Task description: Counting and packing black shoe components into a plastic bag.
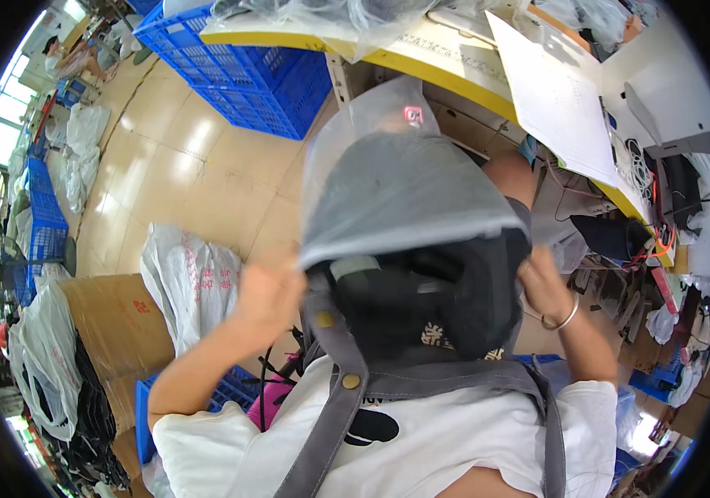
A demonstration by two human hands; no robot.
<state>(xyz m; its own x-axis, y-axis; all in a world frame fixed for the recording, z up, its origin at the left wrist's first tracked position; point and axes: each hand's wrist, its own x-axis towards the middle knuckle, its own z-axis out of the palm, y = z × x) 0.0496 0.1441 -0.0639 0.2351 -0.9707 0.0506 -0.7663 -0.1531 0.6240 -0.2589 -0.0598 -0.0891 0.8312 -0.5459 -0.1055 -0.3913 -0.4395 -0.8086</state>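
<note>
In front of my chest is a clear plastic bag point(367, 112), its mouth toward me. It is drawn over the far part of a rounded dark grey fabric article point(421, 183), which looks like a soft bag. The article's black near part point(396, 307) sticks out of the plastic. My left hand point(270, 295), smeared by motion, has its fingers curled at the left edge of the plastic mouth. On the opposite edge my right hand point(544, 286) grips the plastic, a bangle on its wrist. Both hands' fingertips are partly hidden.
A yellow-edged table point(454, 79) runs across the far side, with papers point(558, 100) on it. Blue crates point(264, 83) stand beside it. To my left are a cardboard box point(114, 324) and a white plastic sack point(189, 282). A person point(73, 60) sits far left.
</note>
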